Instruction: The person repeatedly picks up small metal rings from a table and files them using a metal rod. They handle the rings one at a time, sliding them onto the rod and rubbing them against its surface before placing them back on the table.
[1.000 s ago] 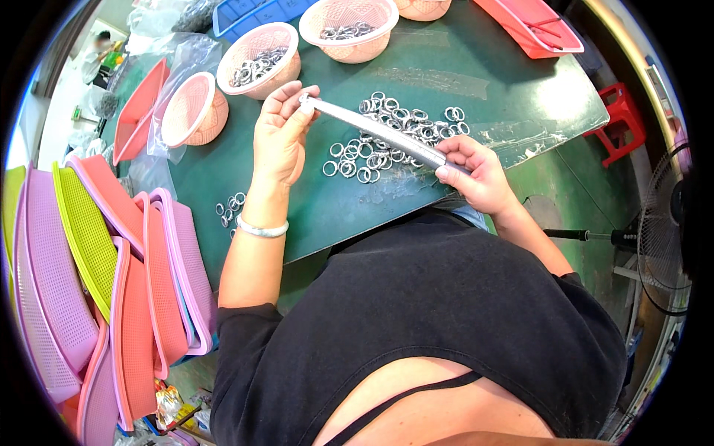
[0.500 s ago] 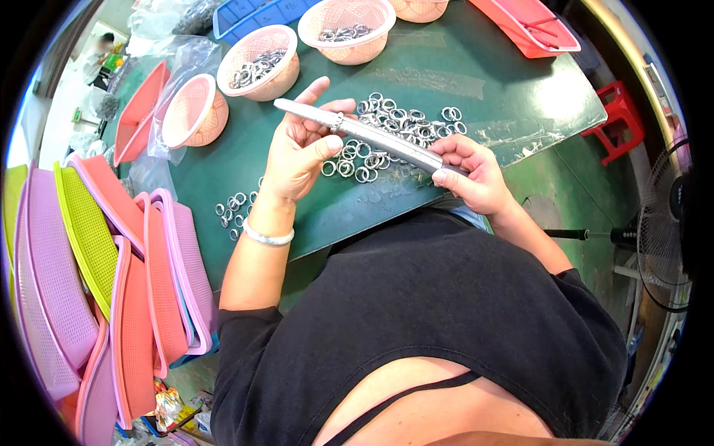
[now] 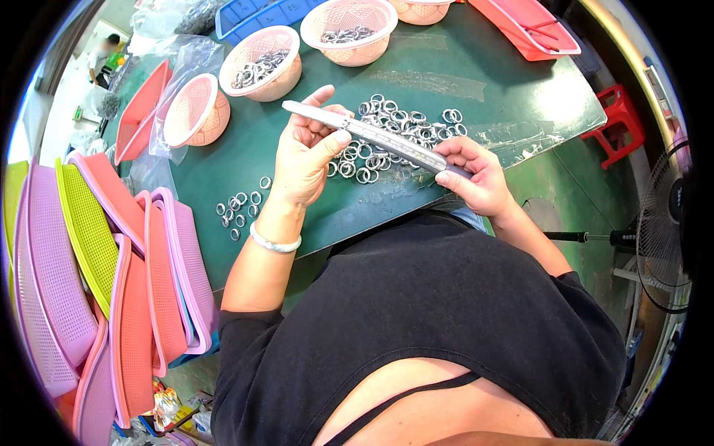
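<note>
Right hand: closed around the dark handle of the tapered metal rod (image 3: 394, 144), fingers curled over it and thumb along the near side; the right hand (image 3: 477, 172) bore the thick end.
Left hand: half curled, index finger stretched out, thumb tip against the rod; whether the left hand (image 3: 303, 160) pinched or merely steadied could not be told.
Rod: slanted above the green table (image 3: 335, 223), thin tip free beyond the left thumb.
Ring on rod: apparently one ring (image 3: 345, 123) by the left thumb, partly covered.
Slip risk: a slack left thumb might have let the ring slide off the thin end.
Mixing risk: a dropped ring could have been lost in the ring pile (image 3: 421, 132) just beyond, since the pieces looked alike.
Knock risk: a low left wrist might have scattered the small ring group (image 3: 236, 202) beside it.
Hidden: some left fingertips behind the rod, and the handle's middle inside the right grip.
Hard to read: the rod's fine markings.
Cut off: the farthest pink bowl (image 3: 422, 15), at the upper edge.
</note>
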### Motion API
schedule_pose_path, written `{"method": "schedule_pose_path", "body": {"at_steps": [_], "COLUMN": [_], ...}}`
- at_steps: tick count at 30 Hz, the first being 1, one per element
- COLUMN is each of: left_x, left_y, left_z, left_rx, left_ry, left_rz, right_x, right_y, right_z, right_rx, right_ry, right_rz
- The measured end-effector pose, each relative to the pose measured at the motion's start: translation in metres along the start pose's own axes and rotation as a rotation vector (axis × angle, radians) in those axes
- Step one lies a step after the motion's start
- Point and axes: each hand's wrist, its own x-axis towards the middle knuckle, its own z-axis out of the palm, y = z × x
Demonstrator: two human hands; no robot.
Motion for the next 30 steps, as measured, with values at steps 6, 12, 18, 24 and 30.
{"method": "schedule_pose_path", "body": {"at_steps": [6,12,18,24,30], "left_x": [0.017,0.073,0.055,0.017,0.019], "left_y": [0.008,0.046,0.033,0.019,0.005], "left_z": [-0.003,-0.072,-0.076,-0.036,-0.051], "left_rx": [-0.132,0.466,1.299,1.388,1.28], "left_ry": [-0.003,0.353,0.157,-0.505,-0.437], "left_rz": [0.067,0.413,0.425,-0.05,0.055], "right_x": [0.002,-0.001,-0.002,0.001,0.0], "right_y": [-0.006,-0.006,0.002,0.004,0.004], "right_z": [0.003,-0.003,-0.007,-0.008,-0.009], "right_rx": [0.082,0.155,0.142,0.113,0.104], "right_ry": [0.036,0.099,0.167,0.151,0.146], "right_rz": [0.042,0.129,0.144,0.159,0.185]}}
